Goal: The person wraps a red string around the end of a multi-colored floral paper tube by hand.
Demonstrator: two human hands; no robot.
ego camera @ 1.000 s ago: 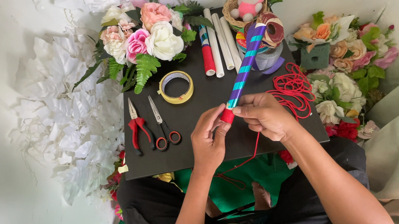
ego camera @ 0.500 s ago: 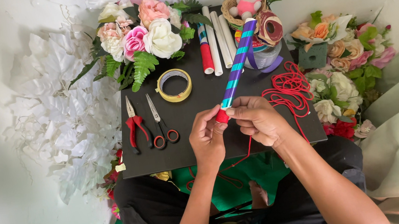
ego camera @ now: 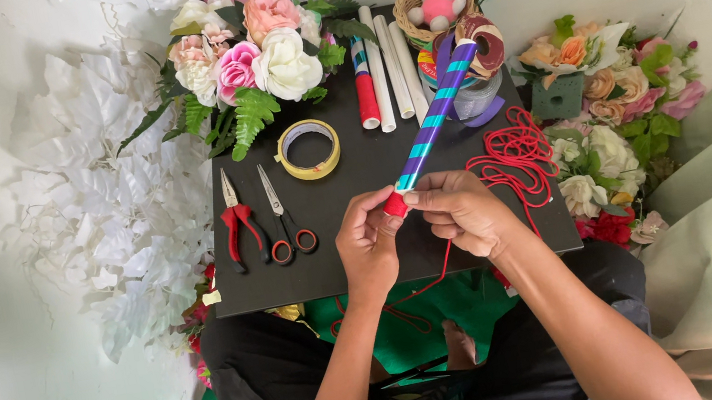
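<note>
The striped stick (ego camera: 436, 111) (purple and teal, red at its near end) slants over the middle of the black board (ego camera: 339, 270), its far tip toward the back right corner. The left hand (ego camera: 371, 248) and right hand (ego camera: 464, 211) both pinch its red end. Red cord (ego camera: 517, 154) lies by the right edge, scissors (ego camera: 283, 214) and pliers (ego camera: 236, 222) near the left.

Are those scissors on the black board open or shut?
Shut. The scissors lie flat on the black board with blades together in one point, handles side by side, beside the red pliers.
</note>
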